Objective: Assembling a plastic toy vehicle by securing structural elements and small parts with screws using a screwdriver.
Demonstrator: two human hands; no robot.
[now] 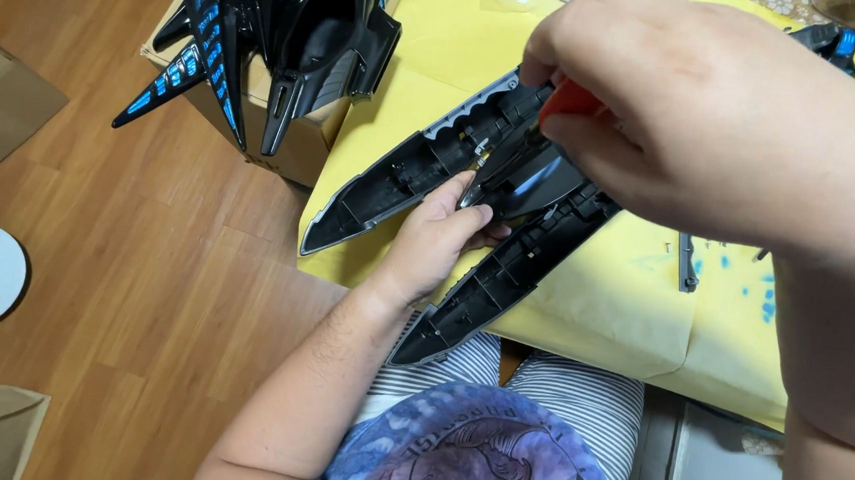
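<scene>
A single head-worn camera looks steeply down from just above the person's lap, close to the yellow-covered table (603, 312), whose near edge crosses the middle of the view. Left of the table lies wooden floor (144, 280); beyond its far-left corner stands a cardboard box (289, 145).

The left hand (435, 239) reaches forward from the bare left forearm, which rises from the lower middle of the view, wrist straight. Its fingers (453, 194) are curled upward in a loose grip, thumb pointing forward. The right hand (702, 119) sits higher and closer to the camera, back facing up, fingers bunched in a tight pinch at its left edge. The right forearm runs down the right side.
</scene>
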